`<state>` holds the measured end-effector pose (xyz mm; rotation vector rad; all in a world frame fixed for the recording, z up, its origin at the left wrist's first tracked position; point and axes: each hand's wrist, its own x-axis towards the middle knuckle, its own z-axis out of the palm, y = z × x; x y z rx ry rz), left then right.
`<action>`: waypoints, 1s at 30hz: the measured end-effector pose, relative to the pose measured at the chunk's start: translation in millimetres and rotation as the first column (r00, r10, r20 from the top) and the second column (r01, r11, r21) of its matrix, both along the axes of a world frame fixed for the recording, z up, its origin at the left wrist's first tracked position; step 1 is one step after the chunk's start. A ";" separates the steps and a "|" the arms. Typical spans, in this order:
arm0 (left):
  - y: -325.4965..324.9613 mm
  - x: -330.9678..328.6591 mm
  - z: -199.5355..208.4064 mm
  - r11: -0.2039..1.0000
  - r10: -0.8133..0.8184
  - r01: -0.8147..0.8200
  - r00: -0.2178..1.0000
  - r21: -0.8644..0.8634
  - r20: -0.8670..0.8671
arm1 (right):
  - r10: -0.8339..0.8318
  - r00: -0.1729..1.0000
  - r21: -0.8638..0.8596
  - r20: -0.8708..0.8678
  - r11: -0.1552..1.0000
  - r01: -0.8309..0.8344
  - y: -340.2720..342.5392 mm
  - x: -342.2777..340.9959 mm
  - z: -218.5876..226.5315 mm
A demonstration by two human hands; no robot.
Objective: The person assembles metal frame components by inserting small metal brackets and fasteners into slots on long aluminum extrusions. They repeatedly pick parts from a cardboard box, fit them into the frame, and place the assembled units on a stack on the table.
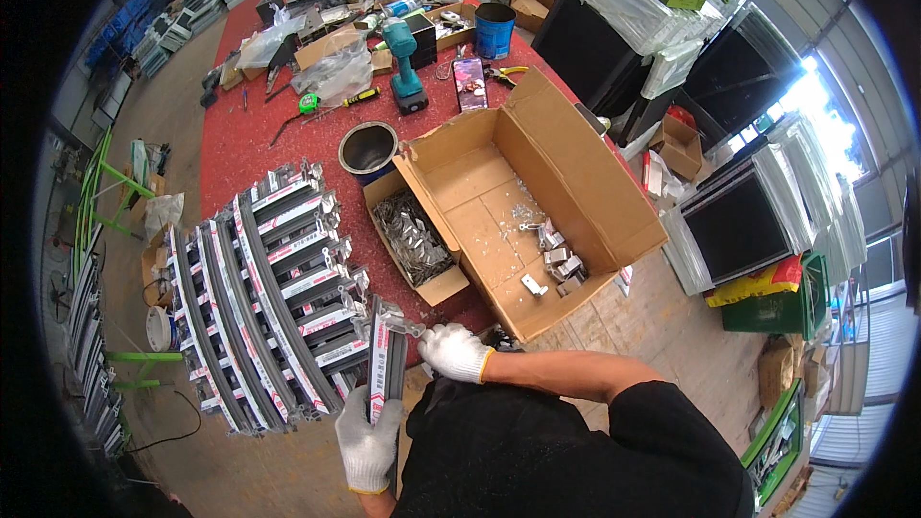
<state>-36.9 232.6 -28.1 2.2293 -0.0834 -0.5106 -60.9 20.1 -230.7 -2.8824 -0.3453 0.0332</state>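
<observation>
My left hand (369,446), in a white knit glove, is wrapped round a grey metal profile bar (387,364) with a printed protective strip. The bar stands nearly lengthwise in front of my body. At its far end a small silver metal bracket (411,328) sticks out to the right. My gloved right hand (456,352) is closed with its fingertips on that bracket. Left of the bar lies a crisscross stack of similar profile bars (254,302), small brackets showing at many of their ends.
A small carton of metal clips (411,238) sits beside a large open cardboard box (460,173) holding several white brackets (566,269). Beyond are a dark pot (368,152), a teal cordless drill (403,67), a phone (470,84) and a blue bucket (495,31) on the red table (240,144).
</observation>
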 end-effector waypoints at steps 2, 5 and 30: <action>-0.4 0.2 2.5 1.000 0.008 -0.008 1.000 0.025 -0.007 | 0.004 1.000 0.044 0.018 0.999 -0.004 0.8 -1.7 -2.4; -1.5 1.3 4.7 1.000 0.012 -0.012 1.000 0.019 -0.018 | 0.020 1.000 0.098 0.017 0.995 -0.021 -1.9 -2.7 -1.0; -9.2 1.7 16.4 0.996 -0.087 0.085 0.995 -0.027 -0.052 | -0.390 0.733 0.805 -0.558 -0.038 0.593 -87.2 -4.7 193.0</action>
